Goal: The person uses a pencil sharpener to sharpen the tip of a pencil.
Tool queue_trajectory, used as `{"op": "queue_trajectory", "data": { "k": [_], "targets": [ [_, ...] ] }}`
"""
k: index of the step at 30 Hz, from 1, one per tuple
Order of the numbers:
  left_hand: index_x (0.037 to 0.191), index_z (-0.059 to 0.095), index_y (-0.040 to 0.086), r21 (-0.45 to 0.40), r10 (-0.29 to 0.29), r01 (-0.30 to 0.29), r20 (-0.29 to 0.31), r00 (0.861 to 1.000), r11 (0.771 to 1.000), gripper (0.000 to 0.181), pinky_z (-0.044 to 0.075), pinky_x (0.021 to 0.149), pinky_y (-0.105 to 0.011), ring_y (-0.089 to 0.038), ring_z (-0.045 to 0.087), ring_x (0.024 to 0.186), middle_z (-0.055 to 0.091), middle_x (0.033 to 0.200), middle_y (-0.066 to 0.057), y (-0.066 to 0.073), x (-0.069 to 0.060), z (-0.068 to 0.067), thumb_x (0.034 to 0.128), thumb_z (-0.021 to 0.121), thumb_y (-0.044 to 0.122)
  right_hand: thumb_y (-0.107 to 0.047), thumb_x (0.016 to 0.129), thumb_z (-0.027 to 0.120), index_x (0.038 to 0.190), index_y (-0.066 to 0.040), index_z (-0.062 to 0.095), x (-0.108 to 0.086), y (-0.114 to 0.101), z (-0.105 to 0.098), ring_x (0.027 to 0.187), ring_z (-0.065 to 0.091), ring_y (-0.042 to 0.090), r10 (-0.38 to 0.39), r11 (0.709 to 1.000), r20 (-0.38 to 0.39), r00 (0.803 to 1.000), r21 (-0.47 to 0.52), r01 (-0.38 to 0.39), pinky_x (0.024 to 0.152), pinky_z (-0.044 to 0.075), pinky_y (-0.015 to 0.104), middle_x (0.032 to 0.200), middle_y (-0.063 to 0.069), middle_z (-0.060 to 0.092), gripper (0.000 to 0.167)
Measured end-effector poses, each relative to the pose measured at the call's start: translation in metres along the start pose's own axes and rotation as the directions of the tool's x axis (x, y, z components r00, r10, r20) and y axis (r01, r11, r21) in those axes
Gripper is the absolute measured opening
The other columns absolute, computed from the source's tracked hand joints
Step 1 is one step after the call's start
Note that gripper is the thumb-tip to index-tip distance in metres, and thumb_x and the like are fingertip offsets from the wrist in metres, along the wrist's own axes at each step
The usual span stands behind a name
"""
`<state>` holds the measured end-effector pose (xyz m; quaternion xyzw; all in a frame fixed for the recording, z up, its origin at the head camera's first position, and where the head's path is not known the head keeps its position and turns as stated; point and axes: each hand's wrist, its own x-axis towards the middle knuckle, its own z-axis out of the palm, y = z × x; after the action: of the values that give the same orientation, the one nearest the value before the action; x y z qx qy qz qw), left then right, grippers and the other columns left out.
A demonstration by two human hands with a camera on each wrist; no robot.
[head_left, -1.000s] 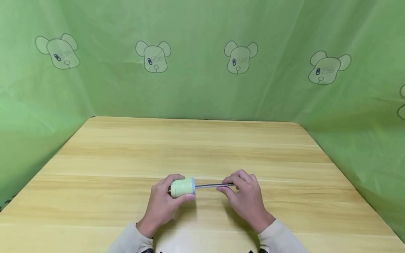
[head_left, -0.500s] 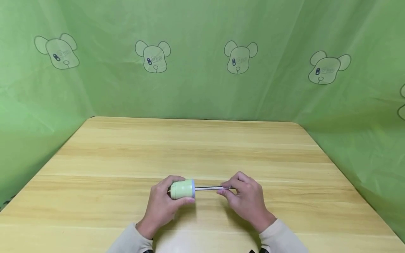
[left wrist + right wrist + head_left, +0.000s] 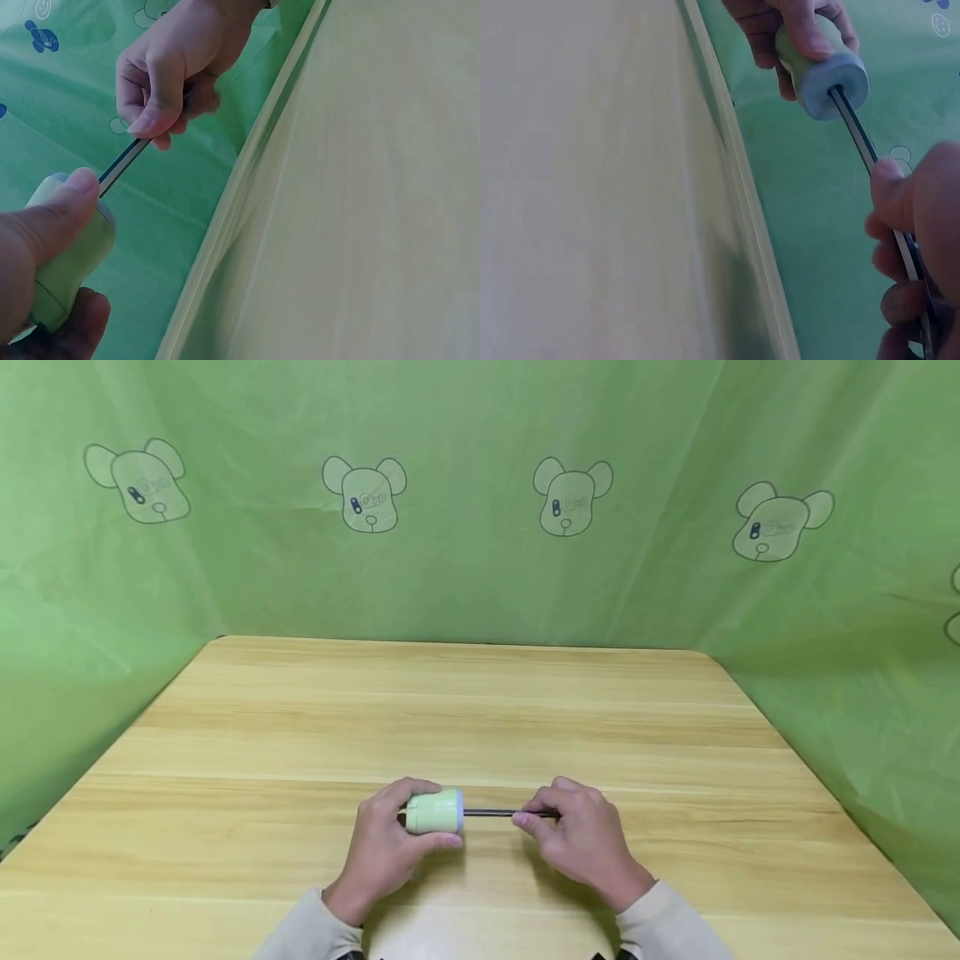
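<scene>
My left hand (image 3: 381, 842) grips a small pale-green pencil sharpener (image 3: 433, 812), thumb along its near side and fingers over the far side. A light blue-grey end face (image 3: 816, 88) with a central hole points toward my right hand (image 3: 587, 842). Into that hole runs a slim pencil (image 3: 487, 812) with dark and silver stripes, lying roughly level. Thumb and curled fingers of the right hand pinch the pencil some way from the sharpener. Its tip is hidden inside the sharpener. In the left wrist view, the pencil (image 3: 122, 166) spans the gap between both hands.
Both hands are above the near part of a light wood-grain table (image 3: 480, 718). A green curtain (image 3: 465, 577) printed with bear heads hangs behind and along both sides. Table edges run down the left and right.
The pencil's visible stripes have changed, so it has turned in the right hand's fingers, and the index finger is more curled. Sharpener and pencil sit slightly nearer the body.
</scene>
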<state>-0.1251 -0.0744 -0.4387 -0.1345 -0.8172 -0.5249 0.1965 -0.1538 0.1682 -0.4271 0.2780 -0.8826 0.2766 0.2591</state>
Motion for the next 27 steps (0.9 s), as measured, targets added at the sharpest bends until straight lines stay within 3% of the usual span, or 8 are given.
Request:
{"op": "queue_trajectory", "data": {
  "k": [4, 8, 13, 17, 23, 27],
  "targets": [
    [0.100, 0.068, 0.007, 0.011, -0.015, 0.015, -0.006, 1.000, 1.000, 0.052, 0.049, 0.052, -0.024, -0.010, 0.055, 0.065, 0.065, 0.086, -0.005, 0.0006, 0.0005, 0.0006, 0.0573, 0.094, 0.024, -0.024, 0.069, 0.087, 0.075, -0.016, 0.073, 0.0016, 0.0011, 0.0026, 0.060, 0.052, 0.005, -0.053, 0.995, -0.071, 0.996, -0.084, 0.047, 0.062, 0.044, 0.031, 0.069, -0.011, 0.059, 0.017],
    [0.100, 0.068, 0.008, 0.015, -0.038, 0.038, -0.007, 0.999, 0.999, 0.052, 0.048, 0.050, -0.024, -0.011, 0.055, 0.063, 0.063, 0.082, -0.005, 0.0020, 0.0008, 0.0007, 0.0578, 0.094, 0.026, -0.022, 0.069, 0.087, 0.080, -0.012, 0.072, 0.0026, 0.0013, 0.0045, 0.067, 0.058, 0.011, -0.081, 0.993, -0.113, 0.990, -0.090, 0.071, 0.073, 0.044, 0.040, 0.077, -0.006, 0.064, 0.021],
    [0.099, 0.068, 0.009, 0.007, -0.064, 0.064, 0.003, 0.998, 0.998, 0.051, 0.048, 0.050, -0.024, -0.012, 0.054, 0.062, 0.062, 0.079, -0.004, 0.0037, 0.0008, 0.0008, 0.0584, 0.094, 0.025, -0.023, 0.058, 0.092, 0.082, -0.011, 0.068, 0.0027, 0.0017, 0.0040, 0.063, 0.050, 0.010, -0.106, 0.992, -0.170, 0.980, -0.082, 0.093, 0.072, 0.037, 0.038, 0.079, -0.005, 0.061, 0.036],
    [0.099, 0.068, 0.008, -0.003, -0.062, 0.062, 0.029, 0.998, 0.998, 0.050, 0.048, 0.049, -0.024, -0.011, 0.054, 0.062, 0.063, 0.079, -0.003, 0.0051, 0.0004, 0.0013, 0.0591, 0.093, 0.024, -0.026, 0.053, 0.092, 0.075, -0.014, 0.066, 0.0027, 0.0024, 0.0023, 0.063, 0.048, 0.006, -0.138, 0.989, -0.195, 0.971, -0.084, 0.123, 0.072, 0.035, 0.038, 0.074, -0.008, 0.058, 0.037],
    [0.100, 0.067, 0.008, -0.018, -0.068, 0.069, 0.033, 0.997, 0.997, 0.051, 0.049, 0.048, -0.025, -0.011, 0.054, 0.060, 0.062, 0.078, -0.003, 0.0059, 0.0006, 0.0013, 0.0594, 0.093, 0.024, -0.023, 0.054, 0.090, 0.071, -0.013, 0.068, 0.0031, 0.0034, 0.0020, 0.060, 0.050, 0.008, -0.191, 0.981, -0.232, 0.954, -0.057, 0.183, 0.071, 0.034, 0.037, 0.068, -0.006, 0.055, 0.030],
    [0.100, 0.067, 0.007, -0.021, -0.073, 0.073, 0.034, 0.997, 0.997, 0.052, 0.050, 0.048, -0.026, -0.011, 0.055, 0.060, 0.063, 0.079, -0.003, 0.0062, 0.0000, 0.0003, 0.0583, 0.094, 0.023, -0.026, 0.055, 0.089, 0.070, -0.013, 0.069, 0.0024, 0.0042, 0.0023, 0.057, 0.043, 0.003, -0.215, 0.977, -0.235, 0.948, -0.060, 0.207, 0.066, 0.036, 0.034, 0.066, -0.007, 0.053, 0.028]
  ]
}}
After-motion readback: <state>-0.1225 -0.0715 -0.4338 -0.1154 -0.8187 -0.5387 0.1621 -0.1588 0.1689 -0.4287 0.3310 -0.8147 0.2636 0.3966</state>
